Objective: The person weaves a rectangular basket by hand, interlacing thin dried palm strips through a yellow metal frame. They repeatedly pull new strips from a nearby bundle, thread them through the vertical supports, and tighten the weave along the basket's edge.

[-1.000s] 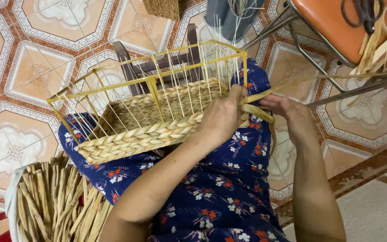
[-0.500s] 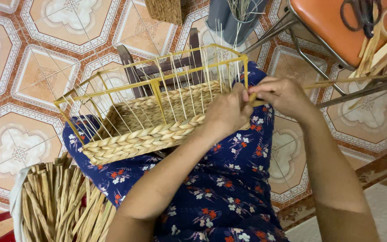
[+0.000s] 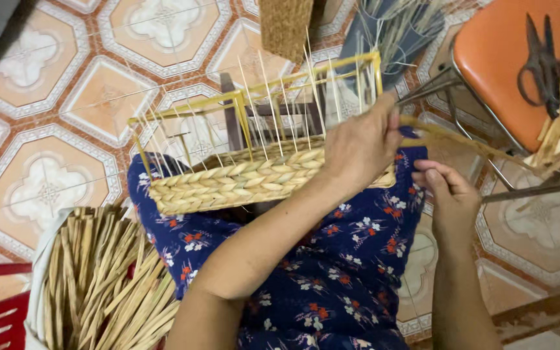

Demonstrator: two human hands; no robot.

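While the left hand [image 3: 358,146] presses flat on the right corner of the half-woven basket [image 3: 247,178] in the lap, the right hand [image 3: 452,194], just beside it, pinches a straw strand [image 3: 468,139].

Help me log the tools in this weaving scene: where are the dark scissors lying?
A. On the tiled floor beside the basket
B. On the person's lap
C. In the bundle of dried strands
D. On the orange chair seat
D: the dark scissors lie on the orange chair seat at upper right, apart from the half-woven basket on the lap and the bundle of dried strands at lower left.
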